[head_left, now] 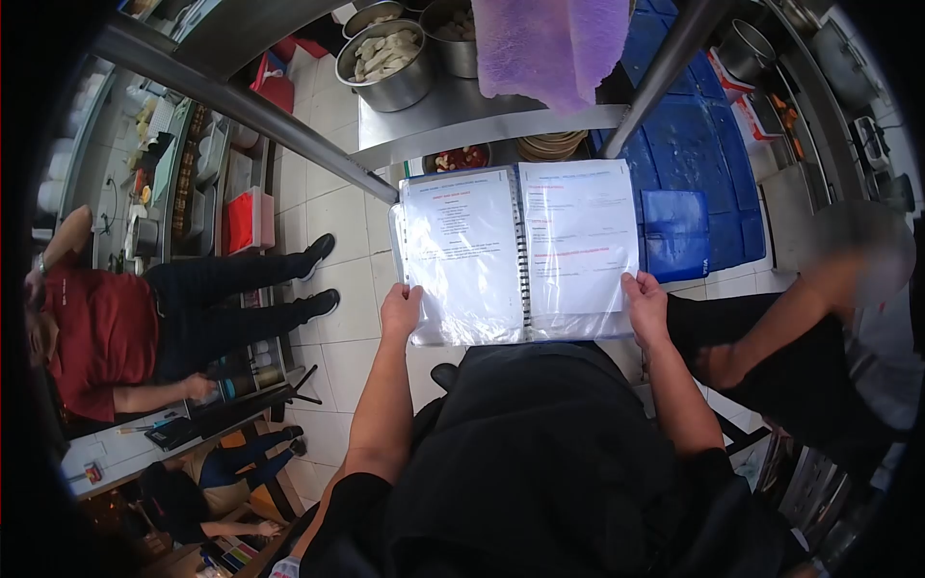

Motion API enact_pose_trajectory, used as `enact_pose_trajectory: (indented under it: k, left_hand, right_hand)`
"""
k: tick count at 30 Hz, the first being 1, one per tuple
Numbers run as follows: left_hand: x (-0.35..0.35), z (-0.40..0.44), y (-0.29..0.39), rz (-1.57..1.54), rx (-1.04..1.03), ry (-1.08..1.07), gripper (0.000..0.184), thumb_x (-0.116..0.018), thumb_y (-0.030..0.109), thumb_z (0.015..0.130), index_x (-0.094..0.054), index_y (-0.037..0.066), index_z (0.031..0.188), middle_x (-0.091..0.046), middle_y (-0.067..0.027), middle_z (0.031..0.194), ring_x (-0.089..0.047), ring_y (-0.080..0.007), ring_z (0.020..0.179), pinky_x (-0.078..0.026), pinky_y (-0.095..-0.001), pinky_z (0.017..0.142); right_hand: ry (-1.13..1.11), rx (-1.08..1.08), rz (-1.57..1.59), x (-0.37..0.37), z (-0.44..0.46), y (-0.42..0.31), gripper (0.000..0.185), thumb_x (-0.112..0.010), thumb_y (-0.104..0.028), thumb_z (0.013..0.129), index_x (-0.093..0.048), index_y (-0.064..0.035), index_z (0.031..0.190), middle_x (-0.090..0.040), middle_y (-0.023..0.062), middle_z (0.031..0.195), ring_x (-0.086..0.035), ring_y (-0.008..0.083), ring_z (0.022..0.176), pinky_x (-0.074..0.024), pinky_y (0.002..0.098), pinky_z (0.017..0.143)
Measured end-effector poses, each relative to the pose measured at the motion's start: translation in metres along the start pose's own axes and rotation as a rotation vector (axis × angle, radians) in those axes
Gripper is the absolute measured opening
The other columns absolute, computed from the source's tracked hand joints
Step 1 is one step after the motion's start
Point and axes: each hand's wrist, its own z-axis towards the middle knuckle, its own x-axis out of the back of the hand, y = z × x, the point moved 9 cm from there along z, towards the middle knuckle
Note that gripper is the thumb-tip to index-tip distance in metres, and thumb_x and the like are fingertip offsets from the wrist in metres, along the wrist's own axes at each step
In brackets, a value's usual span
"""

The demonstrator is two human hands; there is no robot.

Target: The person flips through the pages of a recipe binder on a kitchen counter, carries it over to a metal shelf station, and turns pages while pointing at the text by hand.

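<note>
- Head view: an open binder (524, 270) spans the gap between the two hands, most of it reaching forward of the fingers, its near edge closer to the body than they are.
- The left hand (400, 312) pinches the outer edge of the left page (462, 260), thumb on top; the other fingers are mostly hidden.
- The right hand (647, 308) pinches the outer edge of the right page (580, 236), near its lower corner.
- The rings (524, 289) run about midway between both sets of fingers, and shiny plastic covers the left page.
- Ahead of the fingers, past the binder, stands a metal surface (451, 104) with a pot (390, 91) of pale food; a stack of plates (552, 146) sits lower down, and a purple sheet (551, 48) hangs above.
- Forward and right of the right fingers is a blue covering (689, 144).
- Well left of the left fingers, a person in a red shirt (106, 332); right of the right fingers, another person's hand (719, 366).
</note>
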Motion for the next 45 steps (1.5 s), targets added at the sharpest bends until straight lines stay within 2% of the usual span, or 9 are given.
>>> enact_pose_trajectory:
  k: [5,8,12,14,17,20,26,37,45]
  left_hand:
    - [0.002,0.001,-0.001,-0.007,0.002,-0.011,0.036,-0.070,0.032,0.089,-0.066,-0.002,0.098,-0.069,-0.0136,0.084,-0.065,-0.0252,0.078,-0.051,-0.0365,0.075]
    - [-0.006,0.011,-0.010,-0.004,-0.009,-0.114,0.040,-0.068,0.035,0.090,-0.065,-0.001,0.105,-0.070,-0.0164,0.092,-0.067,-0.0299,0.087,-0.052,-0.0404,0.082]
    - [0.011,0.017,0.011,0.044,-0.083,-0.093,0.044,-0.069,0.034,0.089,-0.064,-0.002,0.115,-0.071,-0.0175,0.097,-0.068,-0.0297,0.090,-0.053,-0.0384,0.084]
    - [0.052,-0.007,0.061,0.122,-0.221,0.094,0.047,-0.070,0.034,0.090,-0.062,-0.003,0.119,-0.071,-0.0190,0.100,-0.068,-0.0290,0.093,-0.053,-0.0367,0.085]
    - [0.033,-0.007,0.107,-0.226,-0.357,-0.319,0.050,-0.069,0.034,0.092,-0.060,-0.002,0.125,-0.070,-0.0186,0.101,-0.068,-0.0256,0.092,-0.054,-0.0359,0.083]
    - [0.032,-0.042,0.172,-0.398,-0.441,-0.619,0.049,-0.065,0.036,0.095,-0.061,-0.002,0.125,-0.070,-0.0153,0.096,-0.067,-0.0212,0.086,-0.054,-0.0347,0.078]
    - [0.029,-0.021,0.160,-0.423,-0.296,-0.637,0.040,-0.056,0.031,0.100,-0.065,-0.005,0.115,-0.068,-0.0088,0.088,-0.063,-0.0147,0.077,-0.051,-0.0299,0.068]
    - [0.003,0.020,0.047,-0.515,0.064,-0.595,0.032,-0.056,0.023,0.099,-0.067,-0.007,0.107,-0.068,-0.0092,0.085,-0.059,-0.0149,0.064,-0.047,-0.0318,0.055]
    - [-0.001,0.028,0.036,-0.436,0.058,-0.515,0.032,-0.059,0.024,0.098,-0.066,-0.007,0.100,-0.065,-0.0093,0.079,-0.058,-0.0160,0.062,-0.046,-0.0337,0.052]
  right_hand:
    - [0.027,0.125,-0.187,-0.001,0.007,-0.011,0.022,-0.070,-0.019,0.092,-0.066,0.0024,0.093,-0.067,0.0053,0.077,-0.060,0.0133,0.066,-0.0481,0.0315,0.063]
    - [0.080,0.262,-0.564,0.003,-0.010,-0.047,0.025,-0.067,-0.022,0.092,-0.065,0.0016,0.087,-0.066,0.0165,0.075,-0.064,0.0279,0.066,-0.0492,0.0399,0.065]
    - [0.005,0.278,-0.638,-0.025,-0.031,-0.067,0.026,-0.060,-0.024,0.094,-0.063,0.0009,0.087,-0.061,0.0250,0.077,-0.062,0.0432,0.073,-0.0494,0.0452,0.067]
    - [-0.104,0.287,-0.597,-0.060,-0.056,-0.091,0.027,-0.065,-0.025,0.092,-0.066,0.0009,0.087,-0.064,0.0206,0.074,-0.064,0.0346,0.068,-0.0494,0.0417,0.065]
    - [-0.257,0.243,-0.518,-0.124,-0.078,-0.092,0.028,-0.070,-0.028,0.089,-0.070,-0.0001,0.090,-0.068,0.0179,0.077,-0.066,0.0295,0.071,-0.0515,0.0392,0.068]
    - [-0.372,0.268,-0.546,-0.195,-0.106,-0.107,0.029,-0.071,-0.028,0.087,-0.071,-0.0012,0.096,-0.070,0.0192,0.085,-0.067,0.0358,0.078,-0.0534,0.0399,0.073]
    - [-0.578,0.329,-0.394,-0.277,-0.139,-0.115,0.032,-0.071,-0.030,0.089,-0.072,-0.0007,0.101,-0.071,0.0188,0.091,-0.070,0.0315,0.083,-0.0543,0.0384,0.077]
    - [-0.074,0.273,-0.782,-0.129,-0.053,-0.032,0.038,-0.071,-0.034,0.086,-0.071,-0.0010,0.105,-0.071,0.0183,0.098,-0.068,0.0350,0.093,-0.0538,0.0438,0.085]
    - [0.175,0.074,-1.116,-0.052,-0.056,-0.025,0.062,-0.074,-0.037,0.083,-0.057,-0.0013,0.131,-0.047,0.0196,0.141,-0.046,0.0393,0.129,-0.0409,0.0472,0.107]
